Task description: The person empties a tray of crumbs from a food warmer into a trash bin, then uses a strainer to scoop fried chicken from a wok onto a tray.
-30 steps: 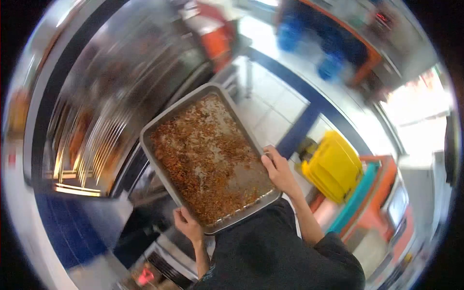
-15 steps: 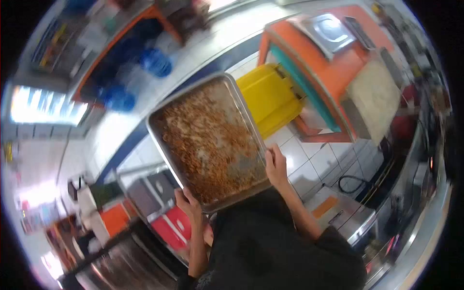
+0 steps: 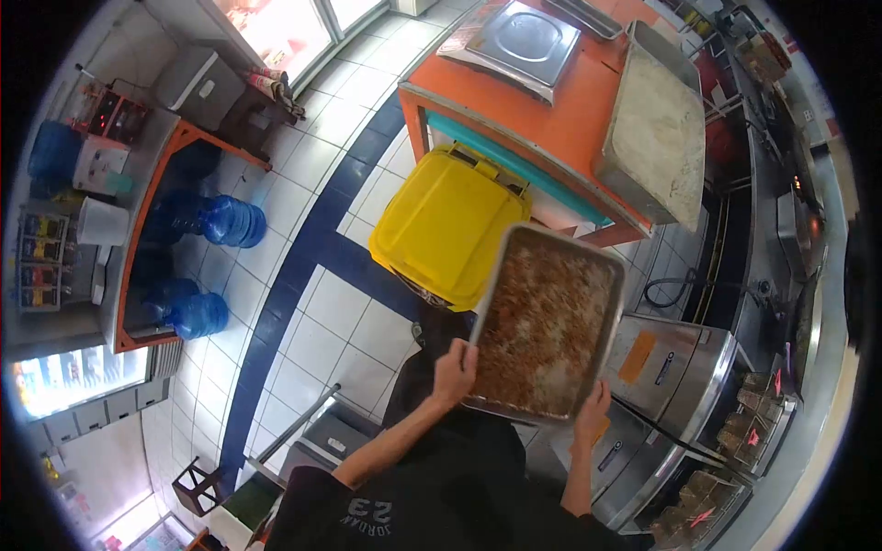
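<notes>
A rectangular metal baking tray (image 3: pixel 490 296) is held out in front of my body, tilted a little. Brown, crumbly or shredded food (image 3: pixel 551 321) covers most of its bottom; I cannot make out its exact kind. My left hand (image 3: pixel 455 372) grips the tray's near left edge, fingers closed round the rim. At the near right corner my right hand (image 3: pixel 593 410) is closed on the rim, partly hidden by it. Just beyond the tray is a bin with a yellow lid (image 3: pixel 450 220).
An orange table (image 3: pixel 570 129) ahead carries a metal scale (image 3: pixel 522 46) and a large pan of pale flour-like stuff (image 3: pixel 654 129). Steel fryers (image 3: pixel 661 367) with baskets stand at the right. Blue water bottles (image 3: pixel 232 221) lie left, under an orange-edged counter (image 3: pixel 147 220).
My view has swung, and the tray has moved from the middle of the view to the right, toward the fryers. Both hands still hold it.
</notes>
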The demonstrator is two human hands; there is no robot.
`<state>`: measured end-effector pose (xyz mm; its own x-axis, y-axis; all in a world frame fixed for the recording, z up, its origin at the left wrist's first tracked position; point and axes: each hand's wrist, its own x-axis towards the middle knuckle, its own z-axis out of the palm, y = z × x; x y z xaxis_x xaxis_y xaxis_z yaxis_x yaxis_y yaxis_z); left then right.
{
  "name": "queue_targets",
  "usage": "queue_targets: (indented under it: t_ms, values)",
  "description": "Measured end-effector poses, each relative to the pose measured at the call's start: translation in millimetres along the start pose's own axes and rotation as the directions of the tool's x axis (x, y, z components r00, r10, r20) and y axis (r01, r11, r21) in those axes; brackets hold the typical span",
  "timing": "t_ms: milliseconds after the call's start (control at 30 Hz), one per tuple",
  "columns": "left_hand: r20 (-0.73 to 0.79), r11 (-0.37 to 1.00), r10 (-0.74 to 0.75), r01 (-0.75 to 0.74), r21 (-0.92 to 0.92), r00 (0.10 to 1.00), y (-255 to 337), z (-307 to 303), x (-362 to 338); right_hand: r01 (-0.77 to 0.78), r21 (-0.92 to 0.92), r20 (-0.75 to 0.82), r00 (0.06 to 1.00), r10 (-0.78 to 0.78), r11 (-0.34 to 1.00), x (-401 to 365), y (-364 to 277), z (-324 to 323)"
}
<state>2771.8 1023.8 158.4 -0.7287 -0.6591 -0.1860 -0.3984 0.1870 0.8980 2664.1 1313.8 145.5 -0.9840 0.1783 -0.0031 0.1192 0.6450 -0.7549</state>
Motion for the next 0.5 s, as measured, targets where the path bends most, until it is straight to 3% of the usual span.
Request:
queue_targets:
  t_ms: [67,133,167,200,333,400,433,500]
  values:
    - [0.082,1.000,0.006,-0.004,-0.027,0.997,-1,21,-1,-0.005,-0.088,-0.005,1.000,0.005,0.996,-4,24,-28]
    - [0.270,0.998,-0.019,0.035,-0.055,0.963,-2,40,-4,-0.005,-0.184,-0.007,1.000,0.004,0.983,-18,41,-52]
    - [0.234,0.997,0.075,-0.069,-0.034,0.969,-7,51,-5,-0.093,-0.051,0.037,0.995,0.095,0.994,-22,42,-61]
    - [0.242,0.997,0.080,-0.072,-0.042,0.967,-18,59,4,-0.188,0.078,0.085,0.980,0.181,0.979,-21,42,-58]
    - [0.338,0.999,-0.003,-0.014,0.048,0.941,-36,70,11,-0.226,-0.031,0.075,0.971,0.228,0.974,-26,31,-45]
    - [0.356,0.994,-0.069,0.033,0.105,0.932,-55,69,18,-0.028,-0.058,0.117,0.993,0.034,0.998,-20,37,-21]
    - [0.293,0.994,-0.056,0.025,0.107,0.955,-70,68,22,-0.192,-0.042,0.148,0.969,0.197,0.980,-16,40,-7]
    - [0.226,0.993,-0.061,0.036,0.113,0.972,-88,60,32,-0.152,-0.070,0.274,0.947,0.166,0.986,-2,81,21]
